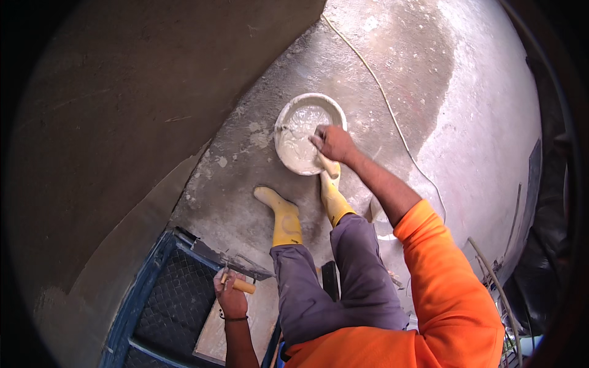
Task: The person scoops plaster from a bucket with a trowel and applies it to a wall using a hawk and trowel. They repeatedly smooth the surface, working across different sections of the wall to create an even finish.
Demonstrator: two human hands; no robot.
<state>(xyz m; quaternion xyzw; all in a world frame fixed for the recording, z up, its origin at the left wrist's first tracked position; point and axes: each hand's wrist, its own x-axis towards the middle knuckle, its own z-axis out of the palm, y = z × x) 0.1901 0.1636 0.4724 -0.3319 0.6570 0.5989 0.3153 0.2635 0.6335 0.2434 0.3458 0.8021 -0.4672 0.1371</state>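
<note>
My right hand point(334, 145) reaches over a round white bucket point(280, 149) on the floor ahead of me. Its fingers are curled closed, and what they grip is mostly hidden. A pale handle-like piece point(329, 165) shows just below this hand, across the bucket's near rim. Wet, whitish plaster point(296, 147) fills the lower part of the bucket, with a thin grey streak at its left. Low on the left, my left hand point(232, 297) is wrapped round the yellow-orange handle of a plastering trowel point(244, 286). Its grey blade appears nearly edge-on beyond the fingers.
My yellow boots point(286, 224) stand close to the bucket. A brown plastered wall point(123, 122) rises on the left. A blue-framed dark mesh panel point(172, 306) and a pale board point(211, 334) lie low left. A pale cable point(392, 113) crosses the floor.
</note>
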